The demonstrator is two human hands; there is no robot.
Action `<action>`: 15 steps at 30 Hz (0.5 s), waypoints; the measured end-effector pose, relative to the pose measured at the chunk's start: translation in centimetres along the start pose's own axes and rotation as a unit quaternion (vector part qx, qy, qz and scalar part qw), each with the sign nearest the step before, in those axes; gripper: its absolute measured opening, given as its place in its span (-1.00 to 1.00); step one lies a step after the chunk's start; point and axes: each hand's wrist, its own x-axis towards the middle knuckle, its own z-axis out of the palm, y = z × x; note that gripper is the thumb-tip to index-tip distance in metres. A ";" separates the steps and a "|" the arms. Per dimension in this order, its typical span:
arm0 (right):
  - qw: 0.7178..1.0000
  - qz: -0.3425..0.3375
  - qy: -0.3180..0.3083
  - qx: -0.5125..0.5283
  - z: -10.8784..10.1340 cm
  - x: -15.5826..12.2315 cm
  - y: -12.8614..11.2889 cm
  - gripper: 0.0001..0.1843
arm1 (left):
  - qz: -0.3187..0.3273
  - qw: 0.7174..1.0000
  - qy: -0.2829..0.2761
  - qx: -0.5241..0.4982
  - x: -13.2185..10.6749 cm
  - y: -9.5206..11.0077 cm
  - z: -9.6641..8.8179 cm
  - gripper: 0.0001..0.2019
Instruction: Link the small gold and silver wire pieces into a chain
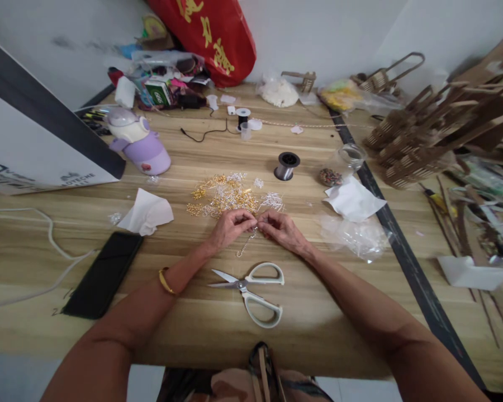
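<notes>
The chain [246,244] is pinched at its top end by fingers of left hand [230,226] and right hand [281,229]; it is judged light and limp.

**Small handicraft workshop in a plain, white-walled room.** The wooden desk [310,312] carries jewellery-making stock: a heap of gold and silver findings [224,195], a spool of fine silvery line [286,166], a glass jar of beads [343,163] lying on its side, and white-handled scissors [251,293]. A short chain [246,244] hangs pinched between the left hand [230,226] and the right hand [281,229]. At the desk's right side lie slatted wooden baskets [427,134], with loose wooden strips [456,223] near them. Personal items lie among the stock: a purple water bottle [139,142], a black phone [103,273] and a crumpled tissue [146,213]. These mark an informal, small-scale workplace.
</notes>
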 end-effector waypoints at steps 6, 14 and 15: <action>1.000 0.006 0.002 0.020 0.1 0.0 0.3 -0.78 | -0.002 1.000 -0.009 -0.004 0.0 0.1 0.0 -0.78; 1.000 0.006 0.001 0.027 0.1 0.0 0.2 -0.75 | -0.010 1.000 -0.007 -0.018 0.1 0.0 -0.1 -0.74; 1.000 0.007 0.000 0.030 0.1 0.0 0.2 -0.75 | -0.014 1.000 -0.007 -0.025 0.1 -0.1 -0.1 -0.74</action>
